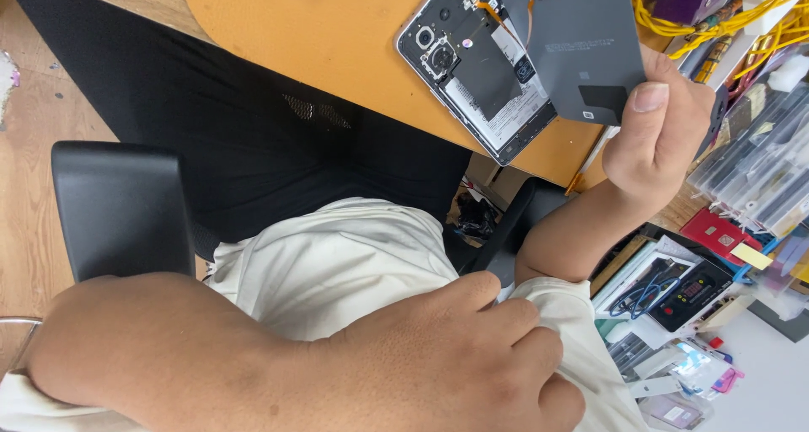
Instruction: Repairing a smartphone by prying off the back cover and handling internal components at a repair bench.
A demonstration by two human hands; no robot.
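nearest the camera, the person's left hand [459,360] lies curled on the cream shirt [337,263] at the waist, fingers bunched and pinching a fold of the cloth, holding nothing else. behind it are the black chair armrest [122,209] at the left and a dark apron or cloth [219,137] over the lap. farther off and to the right, the right hand [653,128] is raised, thumb on top and fingers closed narrowly underneath, gripping the near corner of a thin grey back cover [581,40] that hangs tilted over the opened phone [476,74]. the phone lies face down on an orange mat [320,36], its camera modules, boards and an orange flex cable exposed. the cover looks light, stiff and likely brittle, so a hold by its edges seems safest; the phone seems fragile inside and is best taken by its metal frame. at the far right sit yellow cables [733,19], clear parts boxes [763,158] and a small black meter [691,293].
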